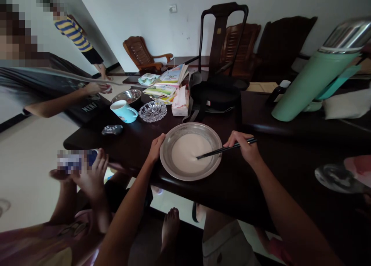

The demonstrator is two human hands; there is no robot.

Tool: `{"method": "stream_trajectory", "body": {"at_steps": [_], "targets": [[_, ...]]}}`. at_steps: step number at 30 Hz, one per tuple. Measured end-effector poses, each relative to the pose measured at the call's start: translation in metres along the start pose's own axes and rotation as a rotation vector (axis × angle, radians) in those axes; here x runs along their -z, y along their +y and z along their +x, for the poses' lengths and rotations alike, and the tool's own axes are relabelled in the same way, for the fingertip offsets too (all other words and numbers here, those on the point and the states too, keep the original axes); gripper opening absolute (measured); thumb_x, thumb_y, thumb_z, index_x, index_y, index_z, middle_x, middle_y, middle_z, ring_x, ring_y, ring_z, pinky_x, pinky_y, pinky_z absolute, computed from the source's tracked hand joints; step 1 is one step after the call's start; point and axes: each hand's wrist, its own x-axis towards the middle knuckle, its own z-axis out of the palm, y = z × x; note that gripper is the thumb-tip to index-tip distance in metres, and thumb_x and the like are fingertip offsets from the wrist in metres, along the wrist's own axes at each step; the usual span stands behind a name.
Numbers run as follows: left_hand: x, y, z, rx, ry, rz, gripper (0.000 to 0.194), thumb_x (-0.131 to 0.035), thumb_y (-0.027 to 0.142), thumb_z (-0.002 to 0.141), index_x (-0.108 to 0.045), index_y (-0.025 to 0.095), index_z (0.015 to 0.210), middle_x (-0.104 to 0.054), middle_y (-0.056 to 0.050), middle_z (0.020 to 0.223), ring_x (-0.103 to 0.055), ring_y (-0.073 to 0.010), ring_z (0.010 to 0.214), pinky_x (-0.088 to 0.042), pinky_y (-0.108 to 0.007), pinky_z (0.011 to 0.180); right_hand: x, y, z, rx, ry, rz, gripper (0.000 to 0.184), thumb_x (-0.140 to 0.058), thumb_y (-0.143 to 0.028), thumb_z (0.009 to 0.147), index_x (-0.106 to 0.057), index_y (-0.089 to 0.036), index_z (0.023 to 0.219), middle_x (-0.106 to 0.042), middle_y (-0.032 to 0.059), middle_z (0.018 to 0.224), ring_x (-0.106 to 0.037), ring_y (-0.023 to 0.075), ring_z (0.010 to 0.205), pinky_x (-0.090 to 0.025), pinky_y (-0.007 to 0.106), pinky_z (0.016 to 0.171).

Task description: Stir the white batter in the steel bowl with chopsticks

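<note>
A wide metal bowl [166, 163] stands near the front edge of the dark table, with a pale, creamy batter [188, 150] in it. My left hand [156, 147] grips the bowl's left rim, its fingers partly hidden against the outer side. Over the right rim, my right hand [242, 145] is closed around a pair of dark chopsticks [216, 152]. Their tips dip into the batter near the middle of the bowl, leaving a small ripple there.
Behind the bowl are a tissue pack [180, 104], glass dish [152, 111], blue mug [124, 111], game controller [112, 129] and black bag [216, 94]. A green thermos [313, 80] stands at right. One person holds a phone [78, 161] at left; others stand beyond.
</note>
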Motion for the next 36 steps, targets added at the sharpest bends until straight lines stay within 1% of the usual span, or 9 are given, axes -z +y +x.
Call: {"method": "stream_trajectory", "body": {"at_steps": [4,10,13,16,22,24,28,33,36], "targets": [[0.001,-0.002,0.001,0.007,0.005,-0.007,0.074,-0.053,0.083,0.07,-0.072,0.013,0.083,-0.069,-0.005,0.076,-0.06,-0.0219,0.082,-0.047,-0.03,0.077,-0.011,-0.001,-0.001,0.039,-0.185,-0.164,0.038,-0.057,-0.049,0.094,-0.073,-0.024,0.072,-0.077,0.0046,0.078,-0.065,0.0216,0.081,-0.049,0.036,0.077],[0.0,-0.003,0.002,0.002,0.009,-0.001,0.074,-0.054,0.083,0.069,-0.072,0.013,0.081,-0.07,-0.006,0.078,-0.06,-0.0214,0.081,-0.047,-0.031,0.077,0.003,0.001,0.002,0.022,0.077,-0.028,0.05,-0.053,-0.05,0.096,-0.065,-0.023,0.056,-0.07,0.0025,0.06,-0.064,0.0187,0.062,-0.048,0.034,0.067],[0.0,-0.004,0.002,-0.006,0.007,-0.006,0.071,-0.054,0.081,0.071,-0.071,0.013,0.081,-0.07,-0.005,0.076,-0.06,-0.0207,0.08,-0.047,-0.03,0.076,-0.002,0.001,0.001,-0.043,-0.033,0.008,0.049,-0.053,-0.051,0.095,-0.067,-0.023,0.058,-0.071,0.0026,0.062,-0.066,0.0192,0.064,-0.049,0.034,0.068],[0.0,-0.005,0.002,-0.005,0.02,-0.018,0.068,-0.054,0.079,0.073,-0.07,0.014,0.08,-0.068,-0.004,0.074,-0.059,-0.0194,0.077,-0.046,-0.029,0.073,-0.008,0.001,0.001,-0.028,-0.156,-0.152,0.039,-0.057,-0.053,0.092,-0.073,-0.024,0.07,-0.076,0.0039,0.077,-0.066,0.0219,0.08,-0.049,0.036,0.077],[-0.001,-0.002,0.001,-0.003,0.002,-0.009,0.071,-0.054,0.081,0.071,-0.072,0.013,0.083,-0.069,-0.005,0.075,-0.06,-0.0219,0.082,-0.047,-0.031,0.077,0.005,0.002,0.003,-0.025,0.123,-0.04,0.05,-0.056,-0.055,0.093,-0.065,-0.023,0.055,-0.069,0.0028,0.059,-0.064,0.0196,0.063,-0.048,0.035,0.069],[-0.001,-0.001,0.001,-0.001,0.006,0.001,0.073,-0.054,0.082,0.07,-0.072,0.013,0.083,-0.07,-0.006,0.076,-0.06,-0.0224,0.083,-0.047,-0.031,0.078,0.002,0.001,0.001,-0.062,0.058,0.018,0.051,-0.055,-0.054,0.093,-0.064,-0.023,0.054,-0.069,0.0027,0.057,-0.064,0.0191,0.059,-0.049,0.035,0.066],[-0.001,-0.002,0.001,-0.002,0.015,-0.004,0.074,-0.054,0.082,0.07,-0.073,0.012,0.084,-0.07,-0.006,0.077,-0.061,-0.0229,0.083,-0.048,-0.032,0.078,-0.009,-0.002,-0.001,-0.03,-0.158,-0.142,0.039,-0.059,-0.052,0.091,-0.073,-0.024,0.068,-0.077,0.0043,0.077,-0.066,0.0215,0.078,-0.05,0.036,0.077],[-0.001,-0.002,0.001,-0.002,0.007,-0.012,0.073,-0.055,0.082,0.069,-0.073,0.013,0.083,-0.07,-0.006,0.077,-0.061,-0.0224,0.083,-0.047,-0.031,0.078,0.002,0.001,0.002,-0.039,0.06,-0.076,0.046,-0.057,-0.053,0.092,-0.068,-0.023,0.059,-0.074,0.0028,0.065,-0.067,0.0199,0.067,-0.05,0.035,0.072],[-0.001,-0.002,0.001,0.002,0.006,0.0,0.072,-0.054,0.081,0.07,-0.072,0.013,0.083,-0.07,-0.006,0.076,-0.061,-0.022,0.082,-0.047,-0.031,0.077,0.003,0.001,0.002,-0.074,0.035,0.02,0.051,-0.055,-0.055,0.093,-0.065,-0.023,0.054,-0.071,0.0021,0.058,-0.066,0.0186,0.059,-0.05,0.034,0.066]]}}
